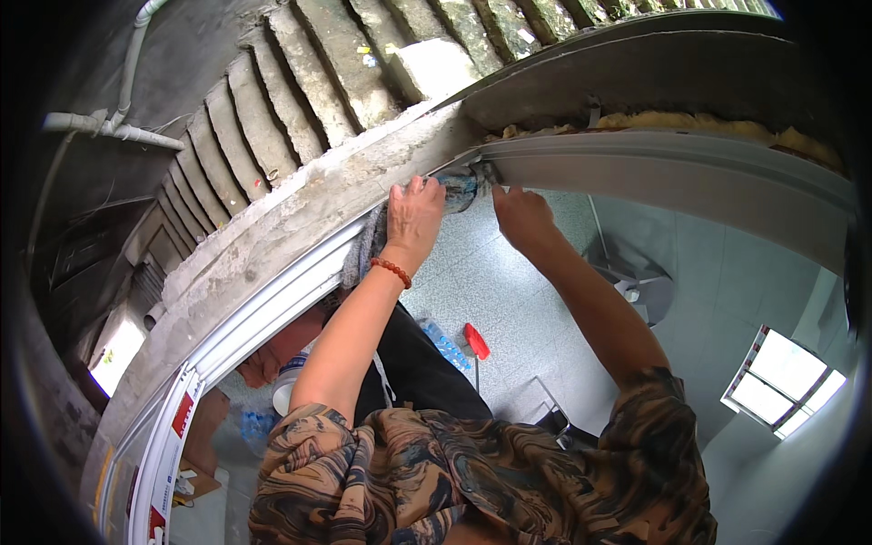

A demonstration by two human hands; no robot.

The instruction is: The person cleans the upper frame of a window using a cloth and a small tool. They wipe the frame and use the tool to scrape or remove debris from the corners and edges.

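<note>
My left hand (417,208), with a red bead bracelet above it on the wrist, rests at the window sill with its fingers curled beside a blue and grey stained container or bundle (458,191). A grey cloth (371,242) lies under that wrist on the white window track (286,300). At the frame's corner my right hand (521,214) is closed around a small tool (489,172), perhaps a scraper or brush; its far end meets the corner where sill and white frame (647,160) join. What my left fingers touch is partly hidden.
Outside the opening, concrete steps (266,116) run beyond the rough concrete ledge (320,197). Yellow foam (654,121) lines the frame's outer edge. Below, a red dustpan (477,342), wrapped bottles (446,344) and a white bucket (286,385) stand on the speckled floor (518,306).
</note>
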